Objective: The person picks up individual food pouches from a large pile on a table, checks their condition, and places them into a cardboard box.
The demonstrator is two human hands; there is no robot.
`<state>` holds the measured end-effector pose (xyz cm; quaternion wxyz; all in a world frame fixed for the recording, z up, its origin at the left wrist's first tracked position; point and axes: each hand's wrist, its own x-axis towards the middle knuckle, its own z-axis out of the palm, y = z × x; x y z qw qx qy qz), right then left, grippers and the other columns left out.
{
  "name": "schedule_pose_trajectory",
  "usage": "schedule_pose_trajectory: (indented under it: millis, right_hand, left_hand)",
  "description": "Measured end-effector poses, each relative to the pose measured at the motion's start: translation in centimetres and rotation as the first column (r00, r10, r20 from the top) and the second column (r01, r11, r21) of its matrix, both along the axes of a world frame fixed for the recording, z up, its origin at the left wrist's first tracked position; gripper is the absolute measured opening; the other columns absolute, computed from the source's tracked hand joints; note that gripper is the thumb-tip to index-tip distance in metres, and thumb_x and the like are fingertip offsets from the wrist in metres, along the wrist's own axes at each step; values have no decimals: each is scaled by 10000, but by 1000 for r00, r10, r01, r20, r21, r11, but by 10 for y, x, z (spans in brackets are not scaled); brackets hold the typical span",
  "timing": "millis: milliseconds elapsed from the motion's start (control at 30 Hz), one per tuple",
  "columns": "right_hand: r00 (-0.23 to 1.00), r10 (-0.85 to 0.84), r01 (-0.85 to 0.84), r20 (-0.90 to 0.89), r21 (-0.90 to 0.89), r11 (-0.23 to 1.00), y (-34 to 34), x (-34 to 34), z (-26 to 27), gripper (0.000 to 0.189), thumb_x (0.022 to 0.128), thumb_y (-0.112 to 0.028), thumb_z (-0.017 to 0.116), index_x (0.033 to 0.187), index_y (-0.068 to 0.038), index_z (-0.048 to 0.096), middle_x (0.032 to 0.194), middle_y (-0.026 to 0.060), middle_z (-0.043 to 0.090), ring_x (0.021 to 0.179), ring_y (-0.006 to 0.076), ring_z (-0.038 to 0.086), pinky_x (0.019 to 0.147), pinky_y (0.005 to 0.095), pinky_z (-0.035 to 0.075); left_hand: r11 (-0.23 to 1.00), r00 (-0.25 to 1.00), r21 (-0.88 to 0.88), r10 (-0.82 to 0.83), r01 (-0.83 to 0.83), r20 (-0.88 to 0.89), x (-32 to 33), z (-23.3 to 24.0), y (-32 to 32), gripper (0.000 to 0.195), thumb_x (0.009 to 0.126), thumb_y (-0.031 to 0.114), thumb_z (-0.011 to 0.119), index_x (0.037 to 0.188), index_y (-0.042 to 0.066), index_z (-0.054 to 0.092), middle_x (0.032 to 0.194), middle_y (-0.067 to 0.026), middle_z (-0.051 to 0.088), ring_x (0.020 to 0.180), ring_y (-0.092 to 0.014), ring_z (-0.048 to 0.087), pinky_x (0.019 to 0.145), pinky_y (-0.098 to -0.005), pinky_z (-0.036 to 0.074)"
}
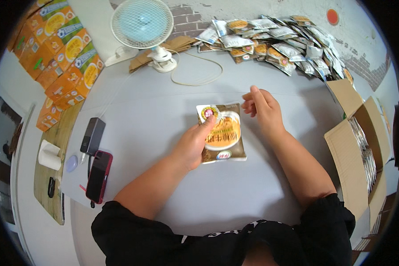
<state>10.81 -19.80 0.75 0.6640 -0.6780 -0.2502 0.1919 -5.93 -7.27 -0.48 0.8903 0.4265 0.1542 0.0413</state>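
Observation:
My left hand (pixel 196 143) grips the left side of a brown and white food packet (pixel 224 131), its thumb lying across the front. The packet shows a bowl picture and printing that is upside down to me, and it is held over the grey table (pixel 193 199). Just right of the packet's upper corner, my right hand (pixel 262 108) is raised with its fingers loosely curled and the thumb apart, holding nothing that I can see. Similar packets lie in a large heap (pixel 269 43) at the back right. More packets (pixel 369 166) stand in rows inside an open cardboard box (pixel 347 169) at the right.
A clip-on fan (pixel 143 25) stands at the back, its cable (pixel 216 78) looped on the table. Orange cartons (pixel 63 56) are stacked back left. A phone (pixel 99 176), a dark power bank (pixel 93 136) and a paper roll (pixel 49 155) lie at the left.

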Motion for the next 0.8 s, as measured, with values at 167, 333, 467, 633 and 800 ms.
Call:
schedule_pose_trajectory:
  millis: [167,333,467,633,800]
  right_hand:
    - [584,141,-103,799,-100,990,4,-30,2,378,797,-234,700,1050,36,621,1017,191,640,924,350,604,810,401,492]
    - [481,252,-206,840,-171,963,5,-46,-6,712,718,-263,773,1309,12,488,1385,277,418,1232,410,475,1027,421,412]
    - [448,272,-234,852,-182,955,2,-47,-4,857,695,-256,787,1403,-6,375,1442,284,336,1283,419,419,1055,426,384]
    - [595,299,-308,746,-132,942,-1,-39,-13,872,696,-173,769,1439,-35,332,1463,257,319,1300,379,415,1065,411,369]
    - [732,652,-547,-200,398,736,2,-21,-18,623,816,-216,658,1378,-63,438,1253,169,551,1135,273,556,955,372,474]
  left_hand:
    - [978,963,-114,192,-173,189,0,-2,14,477,1002,353,423,1361,40,395,1334,-91,502,1240,-219,484,1037,-409,401]
    - [996,926,5,80,-88,368,-1,2,5,531,1005,341,389,1439,58,271,1439,-90,380,1337,-221,366,1107,-407,305]
    - [997,912,75,-12,-21,410,-4,7,-5,626,1010,403,354,1487,55,146,1498,-95,292,1378,-228,305,1127,-413,265]
    - [968,882,215,11,-127,470,1,9,-7,687,994,497,331,1463,14,192,1471,-136,323,1355,-274,333,1117,-419,276]
    - [853,909,368,251,-369,332,2,-8,18,611,1013,398,379,1418,-48,278,1431,-167,365,1314,-283,382,1117,-430,276]
